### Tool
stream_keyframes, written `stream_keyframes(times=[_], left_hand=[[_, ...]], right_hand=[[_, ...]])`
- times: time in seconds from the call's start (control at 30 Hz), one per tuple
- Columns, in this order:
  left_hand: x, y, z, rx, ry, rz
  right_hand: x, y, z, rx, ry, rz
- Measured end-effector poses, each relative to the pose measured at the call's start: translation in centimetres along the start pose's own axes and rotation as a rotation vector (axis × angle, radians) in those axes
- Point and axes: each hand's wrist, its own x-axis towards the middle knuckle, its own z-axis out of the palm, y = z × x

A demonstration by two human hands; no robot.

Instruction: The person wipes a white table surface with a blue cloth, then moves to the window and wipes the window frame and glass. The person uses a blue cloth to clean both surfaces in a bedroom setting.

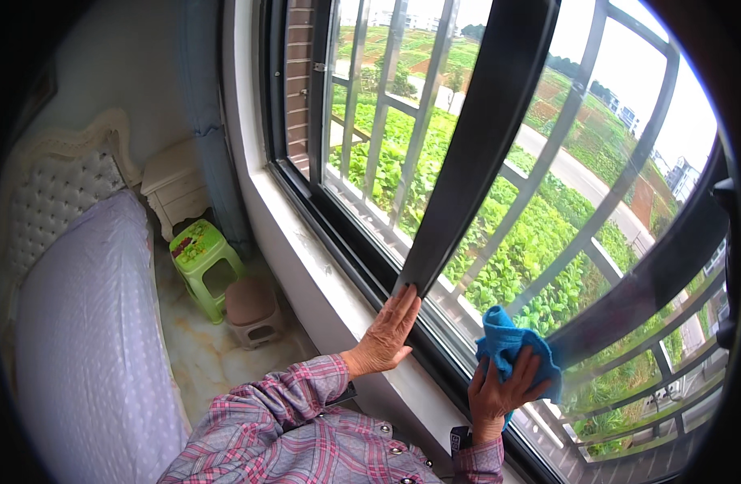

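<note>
My left hand (385, 333) lies flat, its fingertips against the lower end of the dark upright sash frame (467, 157). It holds nothing, and the thumb stands apart from the fingers. Farther right, my right hand (505, 387) presses a bunched blue cloth (519, 342) to the lower part of the window glass (516, 260). The fingers spread over the cloth, and part of it hangs below the palm. Beneath both hands runs the dark window track (358, 254), beside the pale windowsill (310, 260).
Metal security bars (422, 112) stand outside the glass. Inside, to the left, are a green plastic stool (204, 254), a smaller brown-topped stool (250, 302), a bed with a lilac cover (92, 339), a cream nightstand (174, 181) and a blue curtain (204, 121).
</note>
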Motion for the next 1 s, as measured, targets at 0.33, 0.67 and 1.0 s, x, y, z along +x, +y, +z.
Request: stream_keyframes(times=[0.33,0.67,1.0], left_hand=[[2.2,-5.3,-1.5,0.197,0.114,0.253],[1.6,-8.9,-1.0,-0.023,0.107,0.374],[1.9,-9.1,-2.0,-0.188,0.150,0.234]], right_hand=[[10.6,-4.4,2.1,-0.127,0.240,0.155],[15.7,-12.4,6.4,0.158,-0.023,-0.094],[7.6,-11.2,6.7,0.150,-0.048,-0.122]])
